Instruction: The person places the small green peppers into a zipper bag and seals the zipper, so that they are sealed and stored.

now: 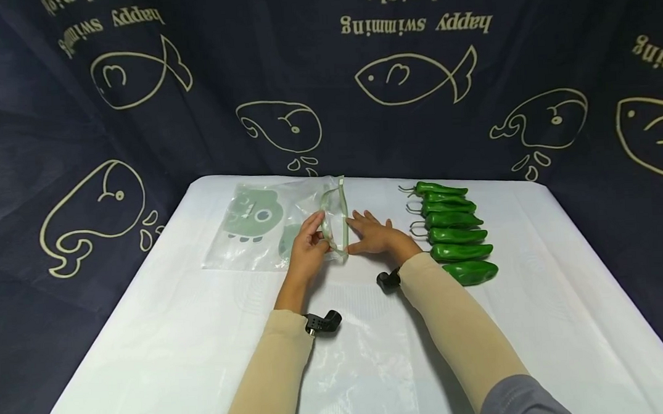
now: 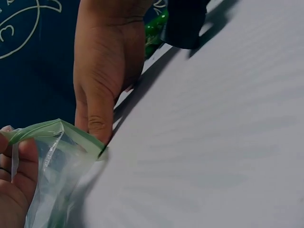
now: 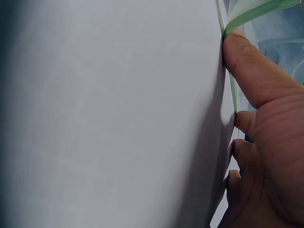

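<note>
Fingers of the left hand (image 1: 309, 244) pinch the green rim (image 1: 344, 209) of one clear plastic zip bag (image 1: 295, 205), dinosaur-printed, mouth parted, on white cloth (image 1: 149, 351) (head view). Right hand (image 1: 374, 235) spread wide, touching rim. Seven glossy, tapered green peppers (image 1: 457, 235) rowed at right. Left wrist: film creased, rim peaked. Right wrist: thumb (image 3: 256, 69) against rim, three more fingertips (image 3: 243, 119) beyond.

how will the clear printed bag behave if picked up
The bag would likely flop, as it wrinkles near the left hand. It looks light, being thin and lying nearly flat. The green rim, bowed open, may be stiffer.
</note>
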`<state>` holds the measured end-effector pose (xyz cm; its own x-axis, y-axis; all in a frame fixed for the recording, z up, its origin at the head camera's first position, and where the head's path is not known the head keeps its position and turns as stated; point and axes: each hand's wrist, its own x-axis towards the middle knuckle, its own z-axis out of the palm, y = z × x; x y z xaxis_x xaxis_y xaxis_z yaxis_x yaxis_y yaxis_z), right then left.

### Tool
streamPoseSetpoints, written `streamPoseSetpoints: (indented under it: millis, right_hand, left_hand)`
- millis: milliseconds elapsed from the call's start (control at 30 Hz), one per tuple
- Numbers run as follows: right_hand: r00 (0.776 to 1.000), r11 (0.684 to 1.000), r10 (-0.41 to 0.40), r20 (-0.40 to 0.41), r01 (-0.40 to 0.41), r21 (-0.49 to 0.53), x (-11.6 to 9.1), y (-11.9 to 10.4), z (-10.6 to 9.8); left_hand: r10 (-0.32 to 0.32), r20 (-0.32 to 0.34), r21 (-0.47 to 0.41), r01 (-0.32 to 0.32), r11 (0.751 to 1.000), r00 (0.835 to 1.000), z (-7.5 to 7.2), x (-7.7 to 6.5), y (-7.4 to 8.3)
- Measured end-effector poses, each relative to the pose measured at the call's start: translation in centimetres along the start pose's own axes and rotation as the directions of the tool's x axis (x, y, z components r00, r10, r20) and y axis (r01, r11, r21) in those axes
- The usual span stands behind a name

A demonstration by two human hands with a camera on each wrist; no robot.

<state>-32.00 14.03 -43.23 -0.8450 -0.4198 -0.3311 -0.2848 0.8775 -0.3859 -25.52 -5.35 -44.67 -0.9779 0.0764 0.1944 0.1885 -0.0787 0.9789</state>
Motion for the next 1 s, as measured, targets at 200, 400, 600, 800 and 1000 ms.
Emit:
streamPoseSetpoints:
  millis: [200, 400, 600, 800, 1000]
  right_hand:
    - [1.0, 1.0, -0.013, -0.004, 0.013, 0.004, 0.0, -0.3, -0.2]
    - [1.0, 1.0, 0.004, -0.002, -0.004, 0.008, 0.1, -0.1, 0.0]
    - [1.0, 1.0, 0.021, -0.001, -0.021, 0.012, -0.1, -0.1, 0.2]
    - [1.0, 1.0, 0.017, -0.011, -0.017, 0.006, -0.4, -0.2, 0.1]
    - [1.0, 1.0, -0.001, -0.03, 0.002, 0.019, -0.4, -0.3, 0.0]
  left_hand:
    - [0.009, -0.009, -0.034, -0.009, 0.999, 1.0, -0.1, -0.3, -0.4]
    - [-0.004, -0.012, -0.099, 0.003, 0.995, 1.0, 0.0, -0.3, -0.5]
    - [-0.009, -0.012, -0.106, 0.008, 0.994, 1.0, 0.2, -0.3, -0.5]
    - [0.006, 0.003, -0.064, -0.006, 0.998, 1.0, 0.3, 0.1, -1.0]
    - [0.052, 0.024, -0.014, -0.051, 0.999, 0.998, 0.1, 0.4, -1.5]
